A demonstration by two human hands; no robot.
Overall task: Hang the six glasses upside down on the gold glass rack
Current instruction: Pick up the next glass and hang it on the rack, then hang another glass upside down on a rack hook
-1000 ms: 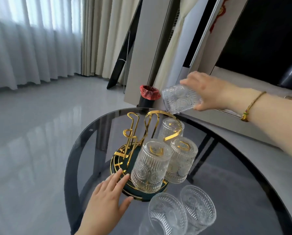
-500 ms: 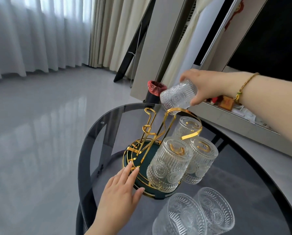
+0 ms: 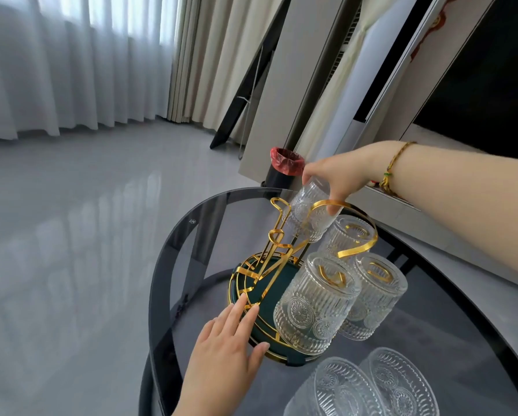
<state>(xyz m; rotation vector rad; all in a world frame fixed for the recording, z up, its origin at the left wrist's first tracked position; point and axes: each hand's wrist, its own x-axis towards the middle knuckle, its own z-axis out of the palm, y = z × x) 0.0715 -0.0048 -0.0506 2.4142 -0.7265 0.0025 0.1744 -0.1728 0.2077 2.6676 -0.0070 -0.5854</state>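
Observation:
The gold glass rack (image 3: 277, 244) stands on a dark green round base (image 3: 259, 298) on the round smoked-glass table (image 3: 173, 256). Three ribbed clear glasses hang upside down on it: a front one (image 3: 313, 304), a right one (image 3: 375, 298) and a back one (image 3: 346, 235). My right hand (image 3: 340, 172) holds a fourth glass (image 3: 307, 211) tilted mouth-down, over a far prong of the rack. My left hand (image 3: 224, 352) lies flat with its fingertips on the rim of the base. Two more glasses (image 3: 336, 391) (image 3: 402, 382) stand upright at the table's near edge.
A black bin with a red liner (image 3: 284, 166) stands on the floor beyond the table. Leaning boards (image 3: 278, 94) and a low cabinet (image 3: 402, 205) lie behind and to the right. Grey tiled floor (image 3: 71, 220) spreads to the left.
My right hand has lowered the glass from above the rack down onto a far prong, tipping it further mouth-down. My left hand stays at the base. The camera has moved closer.

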